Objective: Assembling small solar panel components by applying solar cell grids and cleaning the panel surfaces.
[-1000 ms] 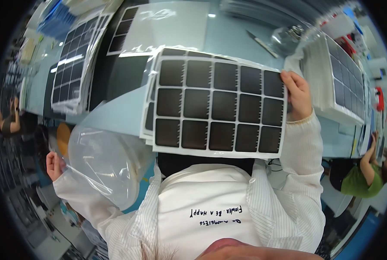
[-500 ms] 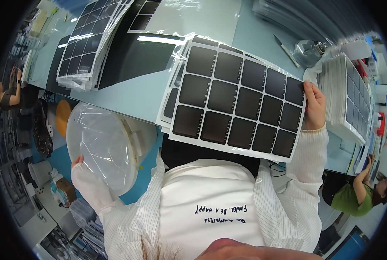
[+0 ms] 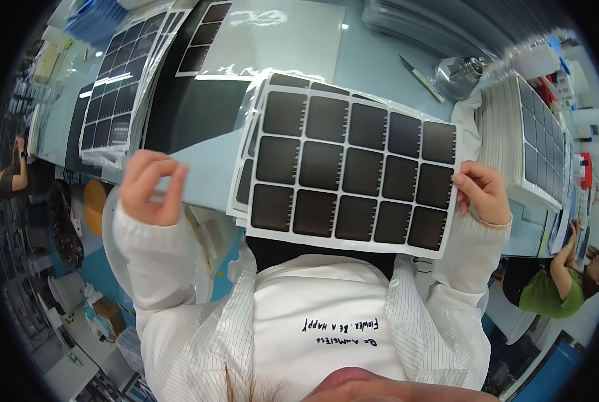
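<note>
My right hand point(image 3: 482, 192) pinches the right edge of a white sheet of dark rounded squares point(image 3: 326, 164), thumb and fingers closed on it. The sheet is slightly tilted, and more such sheets point(image 3: 244, 161) show beneath its left and far edges. Left of it, apart from the sheets, my left hand point(image 3: 154, 189) is raised with curled fingers, thumb and forefinger drawn together. I see nothing between them. Below that hand is a large whitish tub point(image 3: 209, 231), mostly hidden by my left sleeve.
Stacks of similar sheets stand at far left point(image 3: 115, 94) and right point(image 3: 537, 144). A dark panel point(image 3: 199, 110) and a pale sheet point(image 3: 279, 40) lie at the back. Near the right stack are a knife point(image 3: 423, 80) and a glass jar point(image 3: 457, 70). Another person point(image 3: 557, 288) works at far right.
My left hand has risen from the tub to beside the sheets. My right hand has moved slightly down and left with the sheet, which now lies more level.
</note>
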